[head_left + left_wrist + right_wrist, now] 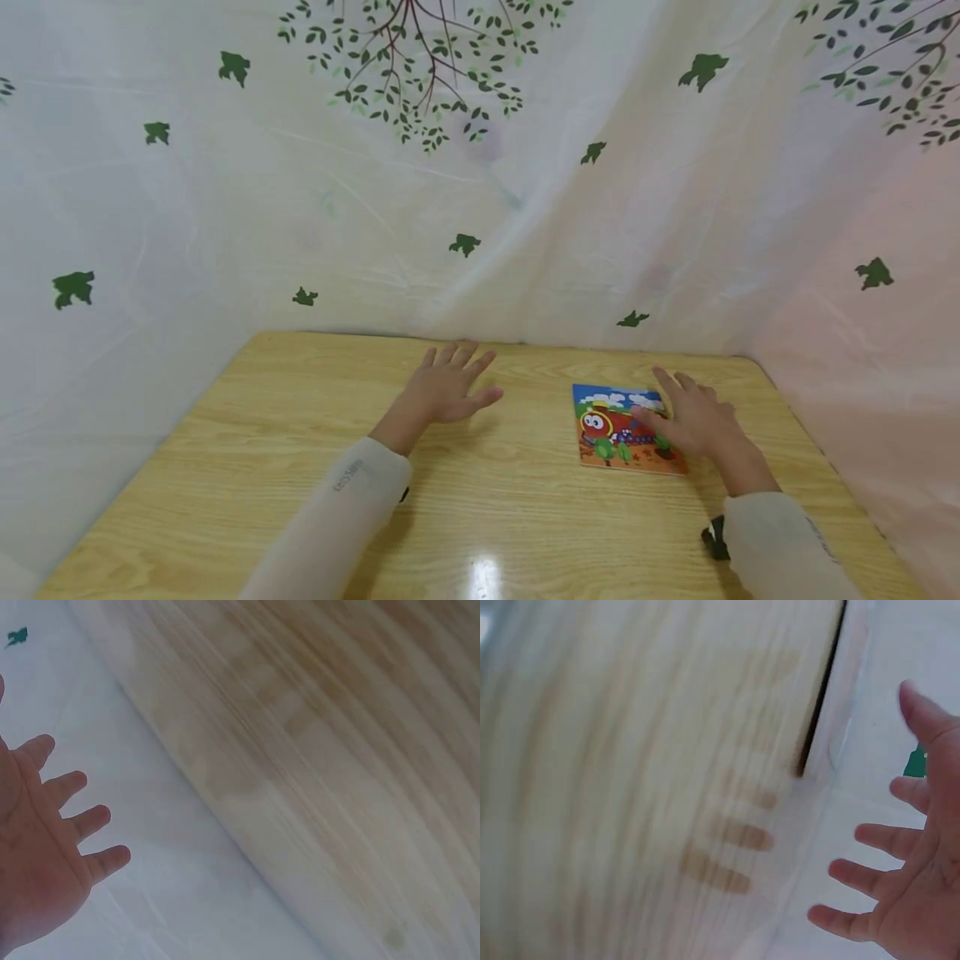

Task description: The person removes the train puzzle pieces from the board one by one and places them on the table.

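Nearest the head camera are two pale, light-grey fabric sleeves (pixel 330 525), entering from the lower edge of the view; small dark lettering runs along the left one. A small black object (pixel 716 537) sits at the right cuff.

The thin, squarish, multicoloured picture panel (pixel 609 429) lies flat on the table, right of centre and toward the back. Its printed face shows a red cartoon figure with large white eyes, white clouds on blue, green bushes and orange-brown ground.

The right hand (pixel 697 417) is positioned at the panel's right side, its thumb overlapping the print in the head view. Its fingers are extended and spread; contact with the panel cannot be determined.

The left hand (pixel 446 392) is located left of the panel, well apart from it, near the table's rear edge. Its fingers are likewise straight and spread.

The supporting surface is a light yellow-brown, wood-grained table (pixel 487 475). Behind it hangs a white sheet backdrop (pixel 375 208), printed with dark-green birds (pixel 465 244) and leafy branches (pixel 431 62).
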